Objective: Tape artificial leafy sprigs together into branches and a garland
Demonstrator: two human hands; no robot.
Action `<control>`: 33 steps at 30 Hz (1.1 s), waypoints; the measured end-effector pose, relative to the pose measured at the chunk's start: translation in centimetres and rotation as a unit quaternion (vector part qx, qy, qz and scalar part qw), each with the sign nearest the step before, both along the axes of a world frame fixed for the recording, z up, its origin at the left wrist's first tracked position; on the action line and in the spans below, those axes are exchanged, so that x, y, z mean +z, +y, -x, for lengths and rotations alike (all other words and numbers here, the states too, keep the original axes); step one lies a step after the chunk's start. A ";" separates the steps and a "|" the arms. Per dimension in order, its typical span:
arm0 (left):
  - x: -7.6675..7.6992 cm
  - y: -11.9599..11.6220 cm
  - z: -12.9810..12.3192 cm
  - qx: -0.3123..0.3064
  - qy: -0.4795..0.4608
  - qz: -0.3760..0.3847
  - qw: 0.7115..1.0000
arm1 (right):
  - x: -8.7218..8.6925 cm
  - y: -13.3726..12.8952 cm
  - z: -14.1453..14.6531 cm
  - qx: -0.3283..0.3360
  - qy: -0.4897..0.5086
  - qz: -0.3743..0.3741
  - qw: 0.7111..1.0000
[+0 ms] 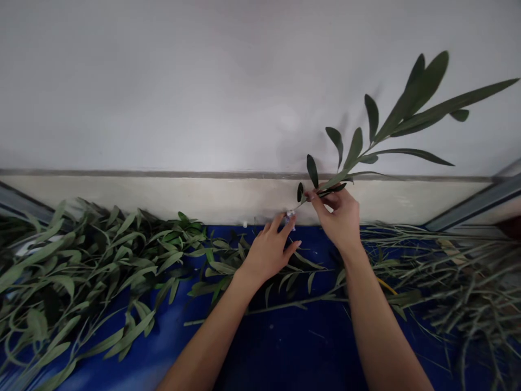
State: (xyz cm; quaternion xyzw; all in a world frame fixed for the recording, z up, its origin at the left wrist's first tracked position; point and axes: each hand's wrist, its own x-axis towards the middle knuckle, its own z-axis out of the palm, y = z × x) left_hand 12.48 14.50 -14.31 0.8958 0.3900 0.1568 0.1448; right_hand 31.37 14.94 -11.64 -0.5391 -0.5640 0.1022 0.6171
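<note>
A leafy olive-like sprig (368, 146) slants up to the right in front of the wall, its lower stem pinched in the fingers of my right hand (340, 214). My left hand (268, 250) is just left of the stem's lower end, fingers stretched and the thumb held apart. At its fingertips shows a small whitish-lilac wad (290, 215); I cannot tell whether it is wrapped on a finger or touches the stem. Below my hands, a cut leafy branch (280, 305) lies across the blue tabletop (285, 347).
A large heap of leafy branches (89, 266) covers the left side. Thin, mostly bare stems (456, 288) pile up on the right. Behind stands a pale wall (183, 87) with a cream ledge (163, 195). Grey metal bars (472, 203) edge both sides.
</note>
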 end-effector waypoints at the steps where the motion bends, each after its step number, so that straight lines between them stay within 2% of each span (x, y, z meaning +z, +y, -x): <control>1: 0.0 0.0 0.0 0.000 0.000 0.000 1.000 | 0.0 0.0 -0.1 -0.003 0.000 -0.001 1.000; 6: -0.1 0.0 0.1 -0.001 -0.003 0.005 1.000 | 0.5 -0.5 -1.7 -0.034 0.017 -0.025 0.999; 11: 0.1 0.0 0.1 -0.001 -0.004 0.016 1.000 | 1.7 -1.3 -2.5 -0.031 0.061 -0.091 0.993; 15: 0.1 -0.1 0.1 -0.006 -0.001 0.015 1.000 | 2.8 -1.7 -2.4 -0.013 0.116 -0.159 0.980; 20: 0.5 -0.1 0.3 -0.005 0.002 0.019 1.000 | 3.8 -2.2 -2.5 -0.034 0.199 -0.214 0.956; 24: 1.8 -0.3 1.0 -0.006 0.013 0.018 1.000 | 4.7 -3.0 -3.7 -0.022 0.291 -0.216 0.932; 27: 3.5 -0.5 1.8 -0.016 0.008 0.020 1.000 | 5.1 -3.8 -4.8 -0.029 0.298 -0.196 0.934; 30: 5.4 -0.3 3.0 -0.018 -0.033 0.021 0.999 | 5.3 -4.9 -5.5 0.001 0.228 -0.198 0.953; 31: 6.1 -0.1 3.6 -0.009 -0.044 0.020 0.999 | 5.4 -5.3 -5.7 0.014 0.188 -0.179 0.966; 33: 7.2 0.3 4.9 0.021 -0.059 0.020 0.998 | 5.6 -6.3 -5.8 0.026 0.078 -0.088 0.993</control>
